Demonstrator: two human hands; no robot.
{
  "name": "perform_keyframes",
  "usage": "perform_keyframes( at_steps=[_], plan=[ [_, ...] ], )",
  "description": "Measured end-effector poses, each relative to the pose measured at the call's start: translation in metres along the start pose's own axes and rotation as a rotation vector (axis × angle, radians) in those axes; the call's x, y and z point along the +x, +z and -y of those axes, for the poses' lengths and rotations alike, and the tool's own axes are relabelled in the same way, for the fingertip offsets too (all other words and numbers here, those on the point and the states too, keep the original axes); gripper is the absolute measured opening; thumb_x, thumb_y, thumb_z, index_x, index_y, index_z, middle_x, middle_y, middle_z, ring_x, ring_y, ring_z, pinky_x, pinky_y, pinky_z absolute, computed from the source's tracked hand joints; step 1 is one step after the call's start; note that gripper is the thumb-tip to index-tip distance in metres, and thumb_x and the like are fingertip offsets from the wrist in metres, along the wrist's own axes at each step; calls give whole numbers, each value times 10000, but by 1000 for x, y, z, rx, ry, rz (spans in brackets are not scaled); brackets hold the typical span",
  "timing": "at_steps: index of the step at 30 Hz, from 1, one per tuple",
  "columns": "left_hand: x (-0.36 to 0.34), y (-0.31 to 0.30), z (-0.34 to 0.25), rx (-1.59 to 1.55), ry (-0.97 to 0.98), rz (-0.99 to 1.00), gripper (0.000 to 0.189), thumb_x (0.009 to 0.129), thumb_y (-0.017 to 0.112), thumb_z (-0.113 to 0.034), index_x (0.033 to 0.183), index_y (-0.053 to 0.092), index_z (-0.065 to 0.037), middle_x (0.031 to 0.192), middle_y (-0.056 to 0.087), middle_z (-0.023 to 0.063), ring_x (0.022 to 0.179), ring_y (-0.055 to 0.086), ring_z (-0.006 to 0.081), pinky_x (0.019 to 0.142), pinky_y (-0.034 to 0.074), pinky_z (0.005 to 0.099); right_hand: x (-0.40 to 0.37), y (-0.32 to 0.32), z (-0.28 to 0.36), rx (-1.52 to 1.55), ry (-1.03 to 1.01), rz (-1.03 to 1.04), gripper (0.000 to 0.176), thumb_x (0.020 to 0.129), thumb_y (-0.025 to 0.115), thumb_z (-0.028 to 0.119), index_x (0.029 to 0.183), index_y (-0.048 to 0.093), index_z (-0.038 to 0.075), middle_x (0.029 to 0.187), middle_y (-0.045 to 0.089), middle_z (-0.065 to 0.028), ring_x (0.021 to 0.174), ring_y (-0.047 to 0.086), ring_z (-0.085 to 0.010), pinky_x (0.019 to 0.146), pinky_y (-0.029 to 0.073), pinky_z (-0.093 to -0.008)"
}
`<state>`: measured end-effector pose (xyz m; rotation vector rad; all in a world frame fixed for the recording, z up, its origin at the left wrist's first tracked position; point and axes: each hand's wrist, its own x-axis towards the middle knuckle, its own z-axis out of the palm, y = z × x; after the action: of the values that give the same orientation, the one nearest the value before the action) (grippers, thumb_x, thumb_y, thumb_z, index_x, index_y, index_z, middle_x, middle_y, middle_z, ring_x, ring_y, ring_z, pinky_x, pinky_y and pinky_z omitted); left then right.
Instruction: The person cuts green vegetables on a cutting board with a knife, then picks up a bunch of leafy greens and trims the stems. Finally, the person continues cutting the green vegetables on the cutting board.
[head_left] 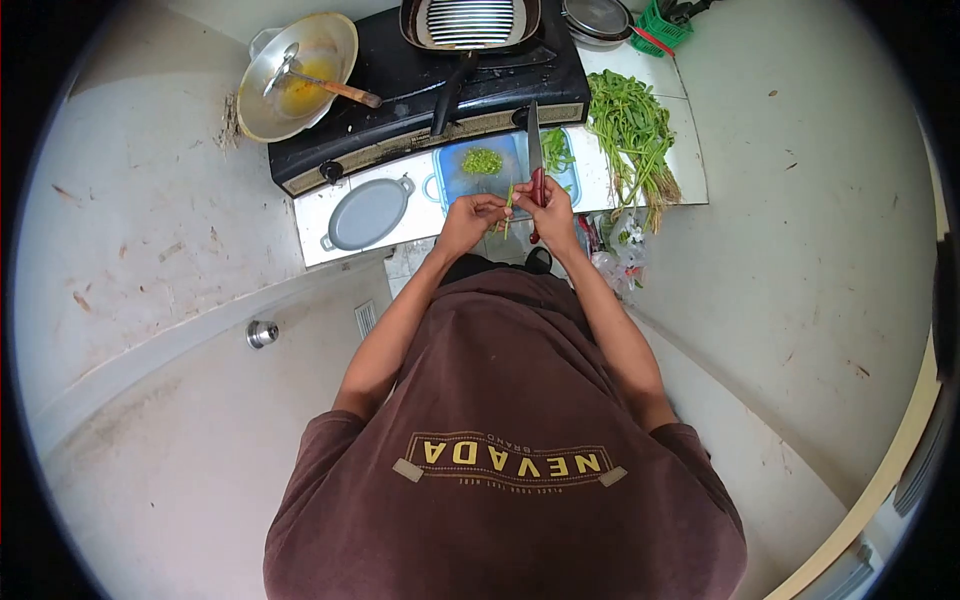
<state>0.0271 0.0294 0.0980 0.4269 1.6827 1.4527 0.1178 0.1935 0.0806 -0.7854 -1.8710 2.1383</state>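
My left hand [470,222] is closed on a thin green stalk [508,205], held just over the near edge of a blue cutting board [453,180]. In my right hand [552,218] is a knife [534,140] with a dark red handle, its blade pointing away from me. The fingertips of that hand also meet the stalk. A small heap of chopped green pieces [482,161] lies on the board, and some loose leaves [557,150] are at its right side. To the right rests a large bunch of leafy greens [632,125] with roots attached.
Behind the board stands a black stove [400,105] bearing a grill pan [470,25]. A wok [262,110] with a spoon and a wooden-handled utensil sits at its left. Nearer are a grey oval dish [368,214] and plastic bags [625,255]. A green basket [660,30] stands far right.
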Motion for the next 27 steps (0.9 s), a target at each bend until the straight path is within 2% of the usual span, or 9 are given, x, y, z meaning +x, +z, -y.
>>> perform_keyframes(
  at_steps=[7,10,13,16,19,22,25,27],
  plan=[
    [17,-36,2,281,49,75,255,942,724,-187,1045,745,45,867,740,68,773,644,104,728,509,267,8,24,-4,3,32,-69,272,866,770,44,1073,606,-20,987,714,-90,919,680,-144,871,523,-292],
    [29,-52,14,128,21,192,222,975,680,-147,1090,746,31,914,753,80,767,687,120,706,545,280,10,40,-8,41,12,-151,272,863,768,34,1071,602,-21,975,711,-89,908,677,-145,864,525,-290],
    [33,-67,17,45,-50,263,230,989,664,-141,1123,739,30,984,753,77,812,683,112,735,544,273,11,52,-13,8,-12,-199,278,861,771,36,1072,600,-22,972,709,-87,903,675,-145,851,528,-288],
    [36,-80,25,-112,-126,321,229,993,655,-120,1153,732,24,1018,747,66,833,670,96,775,547,264,8,69,-16,-14,22,-259,249,870,769,20,1054,604,-16,999,706,-79,900,669,-136,855,538,-282],
    [34,-96,40,-251,-278,330,272,975,682,-133,1154,714,69,1063,738,75,935,683,142,871,545,272,5,86,-27,28,32,-288,237,867,767,33,1038,612,-22,981,712,-85,894,673,-144,852,532,-288],
    [34,-109,49,-2,-246,312,247,968,683,-125,1122,731,63,1047,742,93,966,694,159,891,546,280,0,100,-30,22,47,-300,222,874,767,53,1024,623,-26,967,718,-91,900,679,-148,858,528,-291],
    [27,-117,40,311,-66,284,237,957,692,-135,1098,744,50,1021,747,108,952,705,156,869,552,293,-7,112,-30,-38,73,-288,202,884,758,54,995,602,-11,967,726,-109,903,680,-148,863,525,-297],
    [22,-119,30,515,102,274,231,929,690,-105,1104,741,37,991,759,155,857,722,180,787,554,326,-6,115,-42,41,57,-293,201,883,758,50,965,581,2,965,728,-106,887,674,-146,850,522,-296]
  ],
)
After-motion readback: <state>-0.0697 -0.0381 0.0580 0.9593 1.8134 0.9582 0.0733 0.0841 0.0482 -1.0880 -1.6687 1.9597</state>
